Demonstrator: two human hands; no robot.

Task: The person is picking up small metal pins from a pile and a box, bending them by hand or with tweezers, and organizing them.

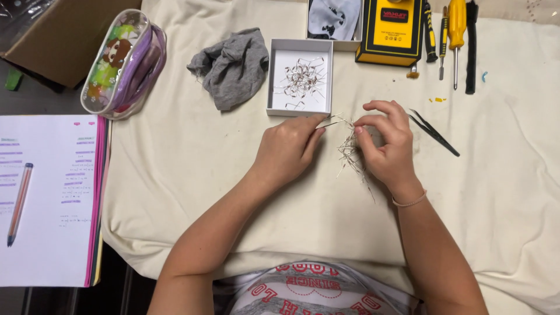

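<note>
Both hands work over a cream cloth (192,157) spread on the tabletop. Left hand (287,149) rests on the cloth, thumb and forefinger pressed together, pinching one thin wire lead (330,122) that sticks out to the right. Right hand (389,143) sits just beside it, fingers (368,122) curled and pinching at the top of a loose bundle of small wire-leaded parts (352,154); the bundle lies on the cloth between the two hands, partly under the right palm, leads fanning down and right. A thin bracelet (409,202) is on the right wrist. Just above the left hand is an open white box (300,77) with more of the same parts inside. Black tweezers (433,133) lie on the cloth right of the right hand, apart from it. A crumpled grey rag (232,67) sits left of the box. Top right: yellow tool case (392,30) and screwdrivers (455,35) beside it. Far left: clear pencil pouch (123,63), open notebook (49,198) with a pencil (19,204) on the page.
</note>
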